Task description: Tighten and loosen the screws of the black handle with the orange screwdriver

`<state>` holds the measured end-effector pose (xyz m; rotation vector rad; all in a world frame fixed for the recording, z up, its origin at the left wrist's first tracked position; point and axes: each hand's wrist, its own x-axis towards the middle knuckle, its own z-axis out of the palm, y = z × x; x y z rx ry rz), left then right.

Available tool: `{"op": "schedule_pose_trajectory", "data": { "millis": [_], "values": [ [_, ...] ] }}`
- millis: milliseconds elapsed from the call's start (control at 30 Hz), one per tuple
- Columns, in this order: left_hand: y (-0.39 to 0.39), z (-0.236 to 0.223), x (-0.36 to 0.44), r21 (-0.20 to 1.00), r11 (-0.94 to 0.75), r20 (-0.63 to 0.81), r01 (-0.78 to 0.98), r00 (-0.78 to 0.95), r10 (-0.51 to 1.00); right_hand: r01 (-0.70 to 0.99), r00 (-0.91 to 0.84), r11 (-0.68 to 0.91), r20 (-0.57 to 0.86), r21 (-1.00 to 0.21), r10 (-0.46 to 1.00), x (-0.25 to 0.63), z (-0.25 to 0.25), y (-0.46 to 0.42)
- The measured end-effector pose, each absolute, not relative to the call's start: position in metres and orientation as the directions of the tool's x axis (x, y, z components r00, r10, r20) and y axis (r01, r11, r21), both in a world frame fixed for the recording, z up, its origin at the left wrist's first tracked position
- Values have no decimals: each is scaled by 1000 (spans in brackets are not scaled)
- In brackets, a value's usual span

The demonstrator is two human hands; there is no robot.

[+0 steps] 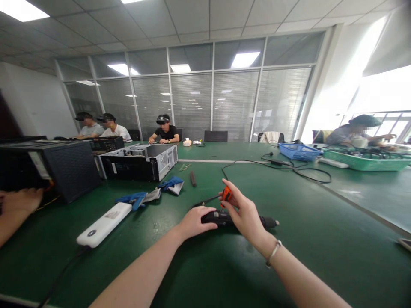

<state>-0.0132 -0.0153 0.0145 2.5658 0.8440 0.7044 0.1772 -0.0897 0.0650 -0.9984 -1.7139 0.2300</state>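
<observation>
A black electric screwdriver [268,222] lies on the green table [308,256] in front of me, its tip pointing right. My left hand [193,221] is closed around its left end, thumb along the near side. Above the tool's middle, my right hand [246,216] pinches a small orange and black piece [227,194] between thumb and fingers; its exact kind does not show. The right hand and wrist hide part of the screwdriver. A black cord [208,199] runs by the tool's left end.
Blue and grey gloves [138,199] and a white power strip [104,224] lie to the left. Behind them stand an open computer case [135,164] and a dark case [75,169], with another person's hand [22,200] beside it. Blue [298,152] and green baskets [366,161] stand at the right.
</observation>
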Motion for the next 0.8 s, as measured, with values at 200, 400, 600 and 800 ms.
{"op": "schedule_pose_trajectory", "data": {
  "millis": [200, 400, 600, 800],
  "values": [
    [-14, 13, -12, 454, -765, 351, 457, 697, 625, 646, -48, 594, 751, -479, 659, 178, 65, -91],
    [-15, 15, -12, 454, -761, 335, 464, 702, 628, 608, -105, 633, 742, -479, 662, 177, 65, -93],
    [-17, 18, -13, 464, -760, 332, 455, 706, 625, 669, -63, 585, 750, -458, 659, 177, 65, -94],
    [-17, 17, -13, 462, -763, 329, 452, 712, 621, 605, -103, 624, 728, -495, 678, 177, 65, -93]
  ]
}}
